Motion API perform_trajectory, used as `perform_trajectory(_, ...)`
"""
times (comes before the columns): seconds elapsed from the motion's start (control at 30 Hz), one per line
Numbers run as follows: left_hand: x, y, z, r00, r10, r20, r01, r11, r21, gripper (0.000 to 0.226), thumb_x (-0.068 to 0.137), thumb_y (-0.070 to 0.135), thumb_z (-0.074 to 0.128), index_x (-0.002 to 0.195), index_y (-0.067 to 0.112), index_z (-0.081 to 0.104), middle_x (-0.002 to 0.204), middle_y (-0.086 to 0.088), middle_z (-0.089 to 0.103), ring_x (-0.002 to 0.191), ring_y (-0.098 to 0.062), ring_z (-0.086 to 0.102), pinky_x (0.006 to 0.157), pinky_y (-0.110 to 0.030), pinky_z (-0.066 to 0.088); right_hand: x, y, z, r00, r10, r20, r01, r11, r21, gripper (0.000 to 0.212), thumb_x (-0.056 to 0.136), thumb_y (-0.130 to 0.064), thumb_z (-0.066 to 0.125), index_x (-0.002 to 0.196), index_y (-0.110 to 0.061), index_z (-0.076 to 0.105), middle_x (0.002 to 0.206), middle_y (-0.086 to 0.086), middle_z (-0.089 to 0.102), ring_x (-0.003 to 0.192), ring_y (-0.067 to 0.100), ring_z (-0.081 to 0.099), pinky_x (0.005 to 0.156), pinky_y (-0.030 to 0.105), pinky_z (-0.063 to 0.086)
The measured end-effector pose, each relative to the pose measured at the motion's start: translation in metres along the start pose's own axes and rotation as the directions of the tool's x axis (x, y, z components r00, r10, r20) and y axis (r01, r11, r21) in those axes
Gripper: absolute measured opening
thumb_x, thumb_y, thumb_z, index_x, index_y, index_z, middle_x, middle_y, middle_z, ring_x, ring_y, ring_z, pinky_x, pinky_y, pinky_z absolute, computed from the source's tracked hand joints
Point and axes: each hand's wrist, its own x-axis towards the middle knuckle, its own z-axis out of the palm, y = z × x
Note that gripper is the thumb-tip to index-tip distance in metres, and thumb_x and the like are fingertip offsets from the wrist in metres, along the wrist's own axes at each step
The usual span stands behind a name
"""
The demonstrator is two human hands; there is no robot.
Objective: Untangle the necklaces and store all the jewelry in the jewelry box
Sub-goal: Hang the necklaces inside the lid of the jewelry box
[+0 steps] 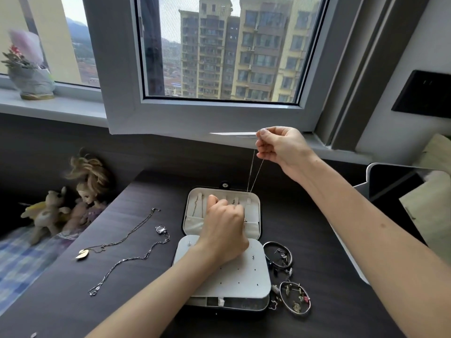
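Right hand (pixel 280 147) pinches chain (pixel 257 175) over jewelry box (pixel 244 276); cannot tell my left hand's (pixel 224 230) grip. Two necklaces (pixel 81 254), bangles (pixel 290 252), earrings (pixel 296 304) unstored on tabletop (pixel 317 240).

Desk (pixel 305 228) — dark wood grain, matt. Jewelry box (pixel 252 212) lining pale, matt. Thin chain (pixel 251 172) I hold up, necklaces (pixel 160 229) at the box's 9 o'clock, bangles (pixel 277 242) at 3 — glossy metal.

No text, label, brand name or number can be read anywhere. The jewelry box (pixel 240 272) shows only plain pale panels, and the buildings (pixel 244 57) beyond the window (pixel 195 118) are too blurred for any sign.
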Motion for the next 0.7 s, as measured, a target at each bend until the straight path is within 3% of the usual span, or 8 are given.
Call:
perform_trajectory(0.17, -0.001, 0.0, -0.001, 0.999, 0.007, -0.052, -0.01, 0.999, -0.05, 0.011, 0.049, 0.015, 0.056, 0.058, 0.017, 0.049, 0.047, 0.004, 0.051, 0.054, -0.023, 0.039, 0.063, -0.034, 0.021, -0.001, 0.0, 0.001, 1.0, -0.002, 0.009, 0.002, 1.0, -0.011, 0.016, 0.096, -0.011, 0.052, 0.083, -0.009, 0.061, 0.069, 0.003, 0.061, 0.058, 0.011, 0.057, 0.064, 0.028, 0.054)
perform_trajectory(0.3, -0.001, 0.0, -0.002, 0.996, 0.039, -0.082, -0.047, 0.995, -0.089, 0.005, 0.054, 0.017, 0.054, 0.053, 0.019, 0.058, 0.047, 0.006, 0.053, 0.057, -0.021, 0.039, 0.065, -0.033, 0.021, -0.006, 0.0, -0.002, 0.999, 0.009, 0.037, -0.006, 0.996, -0.089, 0.013, 0.095, -0.011, 0.055, 0.085, -0.009, 0.062, 0.072, 0.004, 0.062, 0.061, 0.011, 0.058, 0.066, 0.029, 0.055)
perform_trajectory(0.57, 0.0, 0.0, 0.001, 0.998, 0.046, -0.037, -0.047, 0.999, -0.014, 0.025, 0.065, 0.03, 0.057, 0.044, 0.017, 0.058, 0.047, 0.005, 0.053, 0.058, -0.02, 0.042, 0.069, -0.035, 0.025, -0.025, 0.004, -0.002, 0.978, 0.066, 0.199, 0.008, 0.935, -0.354, 0.01, 0.092, -0.012, 0.06, 0.09, -0.004, 0.066, 0.071, 0.006, 0.064, 0.061, 0.012, 0.059, 0.062, 0.024, 0.056)
perform_trajectory(0.7, -0.001, -0.001, 0.002, 0.998, 0.054, -0.034, -0.054, 0.999, 0.003, 0.024, 0.068, 0.028, 0.058, 0.046, 0.018, 0.06, 0.049, 0.006, 0.057, 0.058, -0.021, 0.045, 0.07, -0.036, 0.026, -0.03, 0.012, 0.0, 0.975, 0.091, 0.204, 0.01, 0.893, -0.45, 0.011, 0.092, -0.008, 0.058, 0.088, -0.002, 0.066, 0.071, 0.009, 0.064, 0.059, 0.013, 0.06, 0.064, 0.029, 0.057)
